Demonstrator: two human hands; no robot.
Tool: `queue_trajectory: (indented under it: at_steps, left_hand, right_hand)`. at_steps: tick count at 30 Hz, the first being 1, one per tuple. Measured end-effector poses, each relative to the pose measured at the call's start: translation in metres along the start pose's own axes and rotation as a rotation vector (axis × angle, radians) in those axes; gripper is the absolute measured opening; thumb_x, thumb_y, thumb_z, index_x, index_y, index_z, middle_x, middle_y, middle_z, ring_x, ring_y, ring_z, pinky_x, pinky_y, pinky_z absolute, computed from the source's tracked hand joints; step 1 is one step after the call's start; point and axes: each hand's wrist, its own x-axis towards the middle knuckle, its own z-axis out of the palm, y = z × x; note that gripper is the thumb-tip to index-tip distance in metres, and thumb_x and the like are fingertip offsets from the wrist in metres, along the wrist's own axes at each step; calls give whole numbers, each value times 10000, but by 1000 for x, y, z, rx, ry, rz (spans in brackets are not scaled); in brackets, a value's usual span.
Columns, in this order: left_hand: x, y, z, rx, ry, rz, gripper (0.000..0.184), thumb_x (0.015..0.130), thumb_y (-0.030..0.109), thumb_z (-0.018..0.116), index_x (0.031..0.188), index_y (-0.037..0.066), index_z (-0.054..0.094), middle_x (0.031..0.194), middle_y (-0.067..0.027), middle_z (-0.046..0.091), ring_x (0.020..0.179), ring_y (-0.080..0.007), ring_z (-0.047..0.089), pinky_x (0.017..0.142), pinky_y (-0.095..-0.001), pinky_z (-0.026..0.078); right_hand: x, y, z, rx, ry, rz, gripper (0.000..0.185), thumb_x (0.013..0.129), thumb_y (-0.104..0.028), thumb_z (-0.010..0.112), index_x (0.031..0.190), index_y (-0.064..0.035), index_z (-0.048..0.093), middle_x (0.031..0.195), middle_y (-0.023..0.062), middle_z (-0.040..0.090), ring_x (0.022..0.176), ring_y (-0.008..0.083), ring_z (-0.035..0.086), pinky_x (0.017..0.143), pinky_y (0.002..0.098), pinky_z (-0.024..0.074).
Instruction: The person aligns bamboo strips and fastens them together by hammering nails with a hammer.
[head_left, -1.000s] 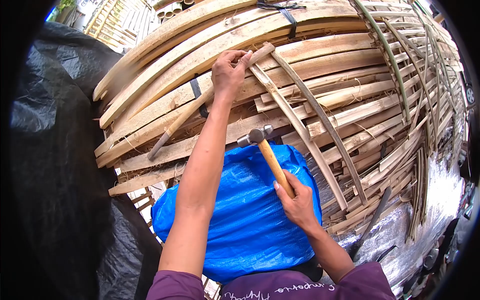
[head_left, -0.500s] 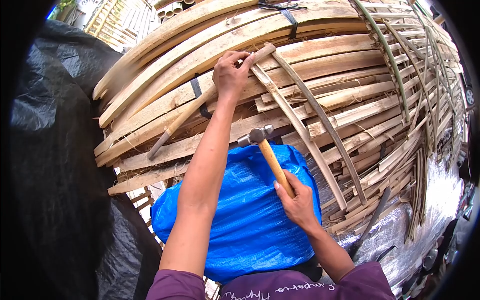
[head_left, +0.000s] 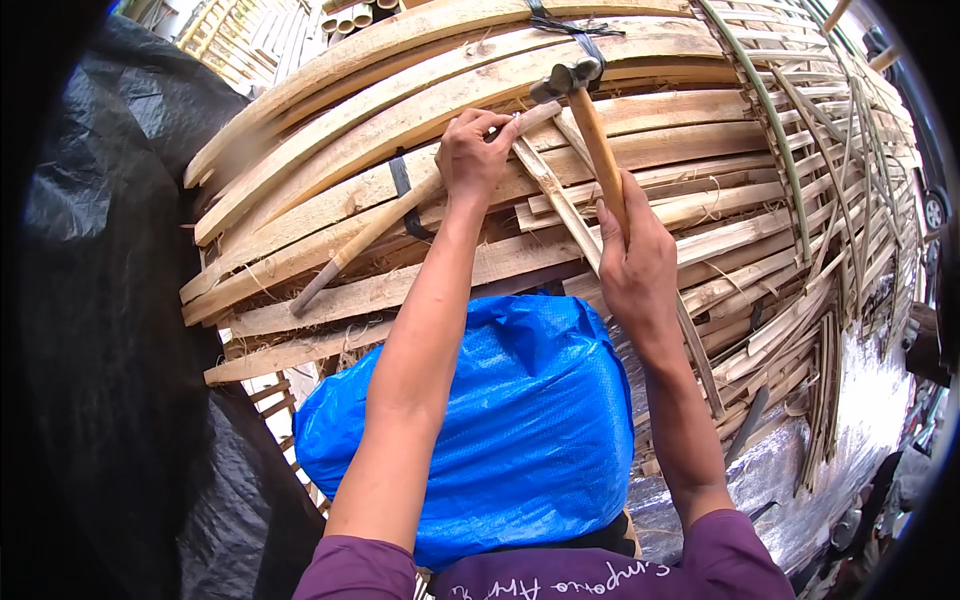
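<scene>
My right hand [head_left: 640,255] is wrapped round the wooden handle of a ball-peen hammer [head_left: 600,150], whose metal head is raised above the wood. My left hand [head_left: 475,155] is closed in a pinch over a round wooden stick [head_left: 365,235]; whatever lies between the fingertips is too small to make out. The stick slants across the planks and passes under that hand. Near its upper right end, two long narrow strips meet it: a pale split strip [head_left: 555,195] and a darker strip [head_left: 697,350] partly hidden behind my right hand and the hammer.
Curved rough planks [head_left: 460,75] lie stacked ahead, with a black tie [head_left: 575,25] round some. A blue tarp bundle [head_left: 480,430] is in front of my body. Black sheeting [head_left: 110,330] hangs at left. Thin slats [head_left: 790,340] and silvery foil [head_left: 800,450] lie at right.
My right hand has lifted the hammer up and to the right, bringing its head above the stick's end. My left hand stays pinched at the stick, shifted only slightly in view.
</scene>
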Motion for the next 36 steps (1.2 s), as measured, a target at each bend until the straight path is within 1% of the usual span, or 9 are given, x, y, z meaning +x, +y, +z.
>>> queue_trajectory:
  at_steps: [3, 8, 11, 15, 19, 24, 28, 35, 36]
  left_hand:
    - [0, -1, 0, -4, 2, 13, 172, 829, 327, 789, 847, 156, 801, 906, -9, 726, 887, -228, 675, 767, -373, 544]
    - [-1, 2, -1, -33, 0, -5, 179, 834, 329, 779, 838, 151, 802, 893, -6, 730, 870, -222, 673, 766, -377, 542]
    - [-1, 5, -3, 3, 4, 4, 170, 844, 285, 796, 867, 117, 804, 892, -37, 738, 854, -204, 705, 744, -336, 543]
    - [-1, 4, -2, 1, 24, 37, 176, 838, 288, 800, 861, 113, 804, 886, -47, 734, 847, -213, 704, 744, -343, 540]
    - [-1, 6, -4, -9, -2, -1, 182, 841, 285, 796, 855, 103, 802, 895, -53, 737, 857, -225, 704, 755, -345, 539]
    - [-2, 5, -3, -13, 17, 33, 188, 842, 294, 794, 860, 107, 803, 900, -52, 739, 867, -228, 704, 762, -344, 541]
    - [0, 7, -4, -2, 4, 7, 182, 847, 296, 788, 856, 114, 803, 902, -44, 740, 867, -222, 704, 770, -344, 540]
    - [-2, 4, -2, 17, 6, 4, 180, 838, 312, 793, 850, 133, 805, 918, -26, 742, 872, -214, 704, 760, -347, 544]
    - [0, 5, -2, 14, 8, 6, 180, 838, 312, 793, 850, 133, 805, 918, -26, 742, 872, -214, 704, 760, -347, 544]
  right_hand:
    - [17, 13, 11, -93, -18, -83, 407, 960, -62, 569, 1349, 44, 517, 1021, 272, 665, 903, 444, 665, 759, 503, 521]
    - [25, 24, 25, -230, -47, -135, 395, 972, -112, 571, 1350, 0, 538, 1027, 233, 668, 860, 424, 665, 714, 514, 525]
    - [31, 21, 21, -241, -47, -143, 400, 973, -117, 576, 1353, 1, 537, 1029, 224, 667, 852, 422, 665, 708, 511, 525]
    - [35, 15, 18, -126, 51, -223, 399, 987, -133, 559, 1365, -6, 533, 954, 226, 661, 828, 429, 660, 695, 528, 517]
    - [32, 19, 22, -266, -92, -127, 403, 970, -89, 565, 1362, 1, 535, 951, 236, 668, 824, 434, 663, 707, 518, 526]
    - [40, 3, 8, -156, 19, -165, 398, 975, -113, 551, 1360, -15, 544, 978, 246, 674, 835, 437, 672, 702, 515, 532]
    - [34, 13, 19, -328, -121, -123, 395, 979, -131, 562, 1360, -26, 547, 995, 228, 678, 831, 434, 673, 698, 527, 534]
    - [35, 8, 14, -232, 5, -208, 409, 993, -137, 546, 1386, -25, 536, 968, 225, 668, 796, 423, 672, 679, 522, 533]
    - [35, 12, 14, -331, -70, -170, 416, 994, -140, 546, 1394, -25, 534, 961, 231, 669, 788, 424, 672, 674, 521, 531]
